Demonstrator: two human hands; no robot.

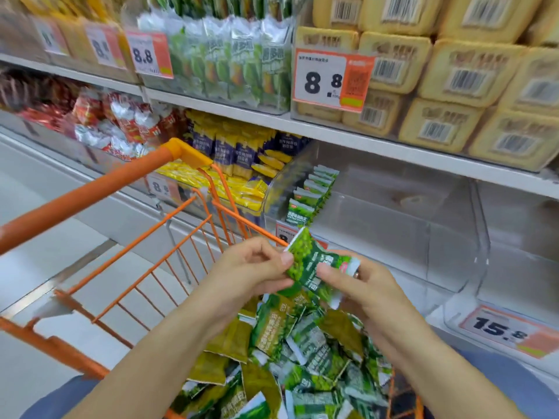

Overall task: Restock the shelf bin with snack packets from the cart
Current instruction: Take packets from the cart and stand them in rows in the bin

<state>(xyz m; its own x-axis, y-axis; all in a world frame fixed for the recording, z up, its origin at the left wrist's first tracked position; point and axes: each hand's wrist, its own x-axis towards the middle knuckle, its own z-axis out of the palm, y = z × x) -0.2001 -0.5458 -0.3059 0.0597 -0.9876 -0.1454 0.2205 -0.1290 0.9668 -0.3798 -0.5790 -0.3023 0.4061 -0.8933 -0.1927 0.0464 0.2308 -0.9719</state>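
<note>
Above the orange cart, at the view's centre, the left hand and right hand each pinch one green packet between curled fingers and thumb. A heap of green packets, too many to count, fills the cart at 6 o'clock. At 1 o'clock, the clear shelf bin holds one row of about seven packets. Shop shelves with five price tags stand behind.

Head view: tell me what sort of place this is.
Most likely a supermarket aisle: white shelves carry orange-and-white price tags over stacked snack packs, and an orange wire shopping cart holds loose green snack packets.
</note>
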